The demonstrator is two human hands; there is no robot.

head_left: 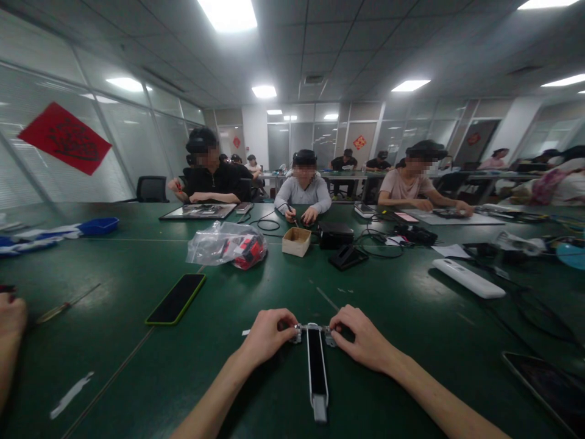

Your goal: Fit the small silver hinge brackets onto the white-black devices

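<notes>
A slim, white-framed device [317,363] with a long black face lies on the green table in front of me, its pale grey end nearest me. Small silvery metal pieces stick out on both sides of its far end. The thumb and fingers of my left hand [269,332] close on the left metal piece [297,334]. On the other side, my right hand [359,335] pinches the right metal piece [329,338]. Fingertips cover part of each piece, so their exact kind does not show. A small white scrap [245,333] lies beside my left hand.
A phone in a lime-edged case [176,299], a screwdriver [61,311] and another person's hand [11,314] are on the left. Ahead are a plastic bag [219,244], a small box [296,241] and a black stand [348,257]. Rightward lie a white bar [468,278], cables and a dark tablet [546,390].
</notes>
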